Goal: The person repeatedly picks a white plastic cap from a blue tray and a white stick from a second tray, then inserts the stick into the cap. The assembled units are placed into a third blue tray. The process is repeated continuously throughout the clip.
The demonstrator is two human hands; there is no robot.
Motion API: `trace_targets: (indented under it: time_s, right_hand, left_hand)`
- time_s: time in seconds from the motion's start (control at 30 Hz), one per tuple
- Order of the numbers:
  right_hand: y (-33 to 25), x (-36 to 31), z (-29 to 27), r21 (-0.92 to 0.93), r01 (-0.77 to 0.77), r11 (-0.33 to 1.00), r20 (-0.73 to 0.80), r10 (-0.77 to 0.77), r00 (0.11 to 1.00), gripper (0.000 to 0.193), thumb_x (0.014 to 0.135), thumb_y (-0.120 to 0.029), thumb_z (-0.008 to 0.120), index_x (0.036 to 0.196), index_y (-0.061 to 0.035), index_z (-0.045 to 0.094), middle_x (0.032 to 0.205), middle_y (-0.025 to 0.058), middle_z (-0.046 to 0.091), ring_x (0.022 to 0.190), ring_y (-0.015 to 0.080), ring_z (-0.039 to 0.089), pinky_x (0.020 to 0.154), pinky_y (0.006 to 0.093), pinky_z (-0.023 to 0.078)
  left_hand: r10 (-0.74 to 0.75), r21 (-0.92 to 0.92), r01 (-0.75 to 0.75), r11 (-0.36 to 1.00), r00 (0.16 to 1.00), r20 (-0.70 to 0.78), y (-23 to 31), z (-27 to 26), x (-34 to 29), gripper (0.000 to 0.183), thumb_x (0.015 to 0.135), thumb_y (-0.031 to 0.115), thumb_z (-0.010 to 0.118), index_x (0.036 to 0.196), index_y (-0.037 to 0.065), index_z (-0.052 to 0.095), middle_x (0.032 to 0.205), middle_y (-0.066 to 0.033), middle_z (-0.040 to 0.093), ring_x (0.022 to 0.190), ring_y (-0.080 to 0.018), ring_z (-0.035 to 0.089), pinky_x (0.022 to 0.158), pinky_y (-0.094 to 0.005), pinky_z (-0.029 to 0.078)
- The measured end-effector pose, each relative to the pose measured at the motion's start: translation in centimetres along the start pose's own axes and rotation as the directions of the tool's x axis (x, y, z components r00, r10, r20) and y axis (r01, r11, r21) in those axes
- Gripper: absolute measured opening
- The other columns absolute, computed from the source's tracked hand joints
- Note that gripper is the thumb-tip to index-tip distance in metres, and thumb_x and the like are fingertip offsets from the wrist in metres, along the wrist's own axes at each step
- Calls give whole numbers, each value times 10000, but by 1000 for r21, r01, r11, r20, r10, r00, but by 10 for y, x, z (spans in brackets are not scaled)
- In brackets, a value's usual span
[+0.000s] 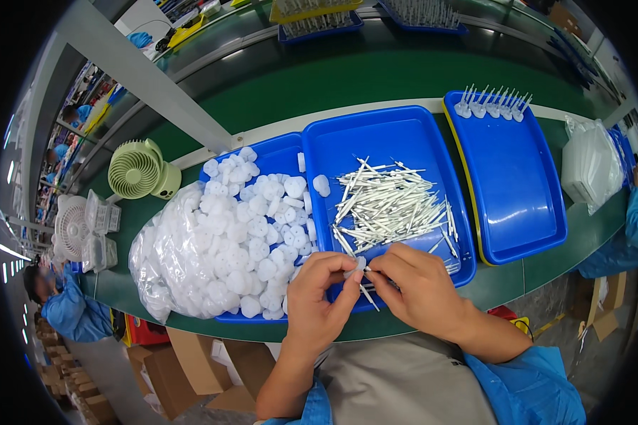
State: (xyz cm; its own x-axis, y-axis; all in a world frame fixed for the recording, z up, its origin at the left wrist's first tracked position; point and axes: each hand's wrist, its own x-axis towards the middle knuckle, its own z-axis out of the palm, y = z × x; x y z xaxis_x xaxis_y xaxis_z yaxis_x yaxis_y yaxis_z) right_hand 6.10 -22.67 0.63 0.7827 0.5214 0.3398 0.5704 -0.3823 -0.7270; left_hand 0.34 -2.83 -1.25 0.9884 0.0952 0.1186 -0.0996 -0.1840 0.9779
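Over the near edge of the middle blue tray, my two hands meet. My left hand is closed, with a small translucent white plastic disc between thumb and fingertips. Close against that disc, my right hand pinches what looks like the end of a thin white rod; the fingers hide most of it. A heap of thin white rods lies in this tray just beyond my hands. One loose white disc rests at the tray's left side. To the left, many lobed white discs spill from a clear plastic bag.
A blue tray at right carries several discs with upright rods along its far edge. Beyond it lies a bagged white stack. A green fan stands at left, near a metal post. Co-workers sit at both sides.
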Motion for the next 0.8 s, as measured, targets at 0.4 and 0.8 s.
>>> trace_targets:
  time_s: [0.4, 0.8]
  right_hand:
    - [-3, 1, 0, 311, -177, 934, 16, 181, 983, 78, 1005, -32, 820, 1029, -15, 748, 841, 75, 656, 649, 167, 631, 567, 354, 473]
    - [-6, -3, -1, 277, -154, 948, 16, 156, 988, 101, 998, -33, 818, 1036, -19, 725, 872, 103, 659, 663, 235, 667, 570, 398, 502]
  left_hand:
    - [-69, -241, 62, 969, 997, -21, -2, -3, 0, 157, 1071, -54, 742, 1220, -56, 691, 1220, -105, 710, 1077, -138, 733, 935, -290, 616]
    - [-38, -150, 33, 988, 999, -30, 1, -1, 0, 156, 1055, -75, 747, 1200, -61, 691, 1203, -96, 697, 1047, -132, 720, 907, -285, 618]
